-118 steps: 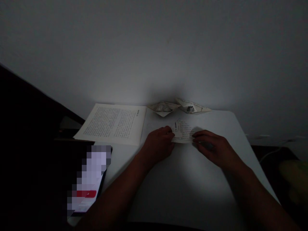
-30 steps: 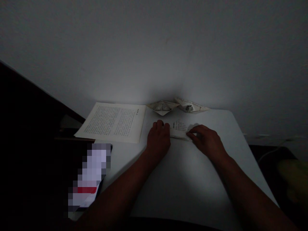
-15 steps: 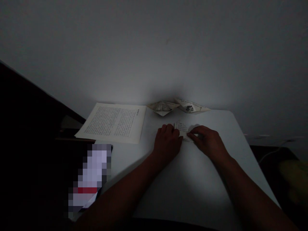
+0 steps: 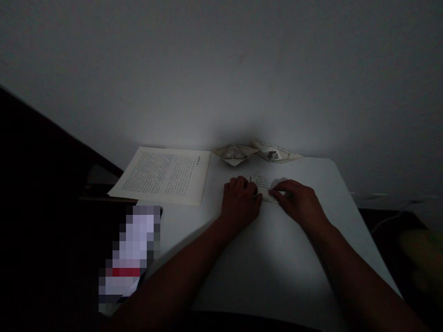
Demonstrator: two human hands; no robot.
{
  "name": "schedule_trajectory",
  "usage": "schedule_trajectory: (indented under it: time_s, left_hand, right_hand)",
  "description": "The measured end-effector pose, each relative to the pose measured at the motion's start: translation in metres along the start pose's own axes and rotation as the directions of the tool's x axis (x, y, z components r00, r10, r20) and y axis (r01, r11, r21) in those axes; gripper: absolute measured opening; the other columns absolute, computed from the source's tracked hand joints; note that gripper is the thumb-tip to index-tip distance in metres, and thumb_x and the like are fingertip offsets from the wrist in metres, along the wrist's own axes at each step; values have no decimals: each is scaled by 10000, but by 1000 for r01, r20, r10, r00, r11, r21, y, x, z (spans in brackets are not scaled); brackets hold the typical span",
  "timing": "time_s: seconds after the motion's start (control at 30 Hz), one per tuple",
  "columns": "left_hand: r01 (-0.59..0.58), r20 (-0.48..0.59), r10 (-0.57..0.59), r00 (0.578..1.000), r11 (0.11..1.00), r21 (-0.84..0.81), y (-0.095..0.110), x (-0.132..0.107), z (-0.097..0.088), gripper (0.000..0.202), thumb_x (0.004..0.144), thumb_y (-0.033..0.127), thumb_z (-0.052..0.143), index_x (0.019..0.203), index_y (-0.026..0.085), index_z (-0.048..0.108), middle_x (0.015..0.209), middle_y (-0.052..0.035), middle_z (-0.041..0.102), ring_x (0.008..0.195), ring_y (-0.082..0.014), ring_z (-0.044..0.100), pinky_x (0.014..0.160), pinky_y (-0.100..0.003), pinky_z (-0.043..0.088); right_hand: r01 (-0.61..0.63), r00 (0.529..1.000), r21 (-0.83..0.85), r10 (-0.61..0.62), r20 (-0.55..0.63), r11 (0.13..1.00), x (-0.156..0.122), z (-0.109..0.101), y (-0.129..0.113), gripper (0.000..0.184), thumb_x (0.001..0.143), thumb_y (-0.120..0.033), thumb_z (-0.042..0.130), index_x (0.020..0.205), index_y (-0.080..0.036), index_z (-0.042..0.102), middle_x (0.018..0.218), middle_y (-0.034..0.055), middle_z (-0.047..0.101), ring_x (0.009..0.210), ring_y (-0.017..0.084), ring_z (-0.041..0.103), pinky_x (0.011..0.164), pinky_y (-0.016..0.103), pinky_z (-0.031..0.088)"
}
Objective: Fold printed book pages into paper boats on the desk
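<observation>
A small folded piece of printed paper (image 4: 263, 183) lies on the white table between my hands. My left hand (image 4: 241, 197) rests over its left side with the fingers curled, pressing it down and hiding that part. On the paper's right edge, my right hand (image 4: 296, 197) pinches it between thumb and forefinger. Beyond my hands stand two boats folded from printed paper, a left one (image 4: 234, 161) and a right one (image 4: 277, 156), their tips meeting near the wall.
A stack of printed sheets (image 4: 162, 175) lies at the table's back left. A phone with a blurred screen (image 4: 133, 249) sits at the left edge. The pale wall (image 4: 221, 78) borders the back of the table (image 4: 318, 175). A thin cable (image 4: 387, 220) runs at the right.
Both hands have barely moved and keep their hold on the folded paper. Its near edge now looks flatter under the right fingers.
</observation>
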State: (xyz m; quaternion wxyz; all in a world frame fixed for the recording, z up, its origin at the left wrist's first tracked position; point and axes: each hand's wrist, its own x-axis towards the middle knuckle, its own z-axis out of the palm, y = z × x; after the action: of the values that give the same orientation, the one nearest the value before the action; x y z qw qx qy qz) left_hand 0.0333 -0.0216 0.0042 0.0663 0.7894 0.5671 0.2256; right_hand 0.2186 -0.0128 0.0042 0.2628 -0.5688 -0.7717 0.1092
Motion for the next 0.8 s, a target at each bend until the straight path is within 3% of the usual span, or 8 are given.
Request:
schedule_trajectory:
  time_s: [0.17,0.27,0.47,0.6,0.8]
  left_hand:
    - [-9,6,10,1000,996,-91,-6,0,-3,109,828,256,535,903,189,576,999,-65,545,960,-219,478,849,-372,395]
    - [-34,-16,32,999,990,-134,-10,-1,-7,235,777,237,573,1003,176,562,1092,-85,526,1015,-230,464,884,-375,391]
    - [-140,4,141,990,984,-111,-12,-1,-18,486,685,250,624,1151,162,522,1177,-103,527,1078,-273,435,891,-412,373]
    - [-198,52,199,979,980,-34,-12,0,-25,314,695,231,600,1004,174,602,1037,-86,602,1043,-284,450,870,-431,351]
    - [-236,93,233,968,972,16,-10,0,-33,137,731,254,574,822,162,617,873,-81,651,978,-279,483,875,-450,326]
  right_hand:
    - [4,1000,24,-4,-10,1000,-2,-1,-1,192,828,-393,588,824,-225,679,881,24,689,769,178,657,714,310,506]
    - [32,999,47,-32,-10,998,-4,-4,-5,205,820,-406,604,809,-211,666,837,23,681,737,171,648,681,299,503]
    - [247,968,74,-250,27,966,-8,-5,-17,202,799,-351,648,929,-196,659,931,57,676,854,193,623,766,322,510]
    - [338,930,-9,-333,157,941,-7,-2,-23,169,865,-290,558,952,-225,687,884,55,676,843,202,611,782,351,500]
    - [317,927,-4,-309,214,948,-6,-1,-23,167,874,-280,544,948,-216,679,889,61,657,846,204,593,788,353,476]
